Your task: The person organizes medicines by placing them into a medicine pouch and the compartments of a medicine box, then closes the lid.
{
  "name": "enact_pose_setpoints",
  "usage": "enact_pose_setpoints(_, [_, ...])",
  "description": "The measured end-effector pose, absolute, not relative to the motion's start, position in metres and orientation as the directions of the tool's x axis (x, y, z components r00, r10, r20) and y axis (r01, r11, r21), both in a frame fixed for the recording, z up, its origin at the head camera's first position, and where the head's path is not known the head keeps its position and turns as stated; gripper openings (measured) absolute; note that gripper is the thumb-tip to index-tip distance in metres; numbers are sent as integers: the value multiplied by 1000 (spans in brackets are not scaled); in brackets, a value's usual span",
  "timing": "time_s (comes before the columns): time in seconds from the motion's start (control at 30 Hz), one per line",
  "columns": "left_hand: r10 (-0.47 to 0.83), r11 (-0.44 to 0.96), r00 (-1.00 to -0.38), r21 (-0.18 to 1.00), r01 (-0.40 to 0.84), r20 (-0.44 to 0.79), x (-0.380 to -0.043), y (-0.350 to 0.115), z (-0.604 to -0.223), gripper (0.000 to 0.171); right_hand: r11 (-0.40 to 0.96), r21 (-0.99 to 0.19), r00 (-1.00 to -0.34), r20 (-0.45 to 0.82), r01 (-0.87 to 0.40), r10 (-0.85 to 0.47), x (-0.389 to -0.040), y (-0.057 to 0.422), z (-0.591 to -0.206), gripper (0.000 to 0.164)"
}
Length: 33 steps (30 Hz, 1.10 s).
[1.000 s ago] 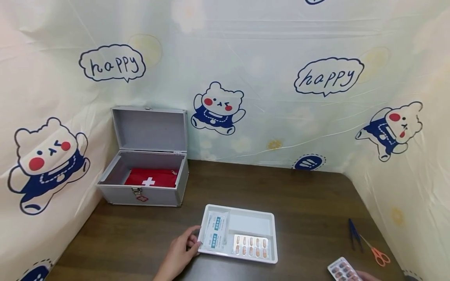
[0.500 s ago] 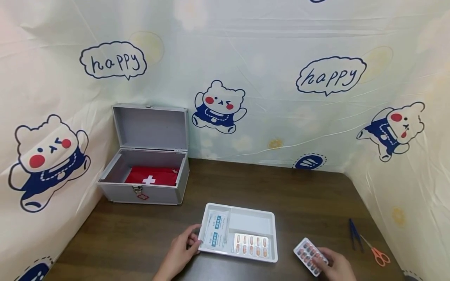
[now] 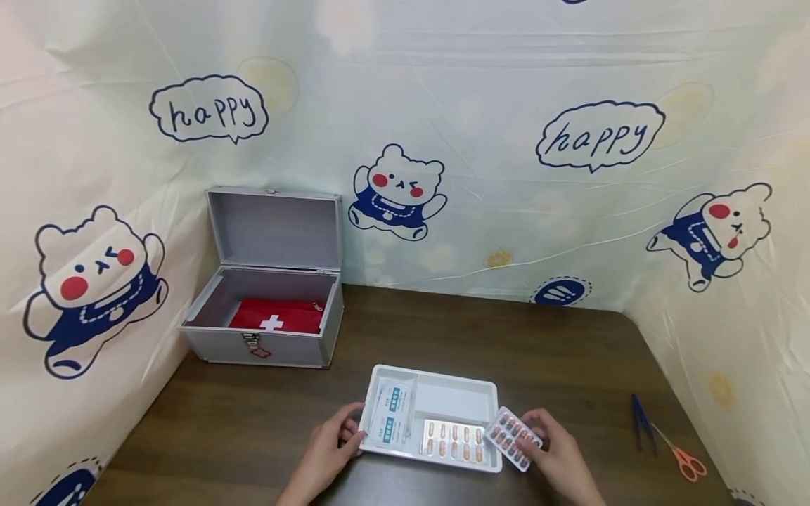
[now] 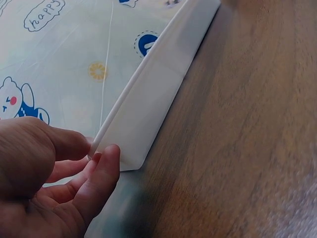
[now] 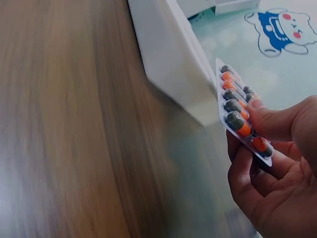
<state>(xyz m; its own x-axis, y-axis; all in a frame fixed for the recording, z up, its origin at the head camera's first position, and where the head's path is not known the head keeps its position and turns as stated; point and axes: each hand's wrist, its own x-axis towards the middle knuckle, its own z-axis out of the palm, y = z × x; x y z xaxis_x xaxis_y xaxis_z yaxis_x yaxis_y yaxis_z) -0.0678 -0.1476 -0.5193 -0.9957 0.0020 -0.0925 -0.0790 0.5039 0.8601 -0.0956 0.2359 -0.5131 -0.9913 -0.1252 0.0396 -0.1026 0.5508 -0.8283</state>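
Note:
A white divided tray (image 3: 458,400) lies on the dark wooden table. My left hand (image 3: 328,443) holds its left edge, and the left wrist view shows thumb and fingers pinching the tray's rim (image 4: 124,96) at a corner. Between the thumb and fingers of my right hand (image 3: 557,450) is a blister pack of capsules (image 3: 511,437), tilted and overlapping the tray's right edge. In the right wrist view the capsules (image 5: 237,124) are dark green and orange. Inside the tray, flat packets (image 3: 390,414) fill the left compartment and another blister pack (image 3: 453,441) lies at the lower right.
Back left stands a silver case (image 3: 266,348) with its lid raised and a red pouch (image 3: 285,315) with a white cross inside. At the right lie blue tweezers (image 3: 643,424) and orange-handled scissors (image 3: 686,462). A printed curtain (image 3: 493,140) surrounds the table.
My right hand has come in from the lower right, carrying the blister pack leftward to the tray's right edge. My left hand stays on the tray.

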Motion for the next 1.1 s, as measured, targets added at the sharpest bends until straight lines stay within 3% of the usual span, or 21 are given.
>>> enact_pose_setpoints(0.67, [16, 490, -996, 869, -66, -85, -67, -148, -519, 45, 562, -801, -976, 123, -205, -181, -104, 173, -504, 30])
enact_pose_setpoints(0.87, [20, 464, -997, 884, -56, -74, -66, -148, -518, 45, 661, -662, -934, 283, -354, -217, -103, 158, -511, 32])
enact_pose_setpoints(1.1, [28, 454, -997, 889, -53, -74, -66, -148, -519, 45, 721, -601, -935, 286, -345, -209, -98, 148, -515, 25])
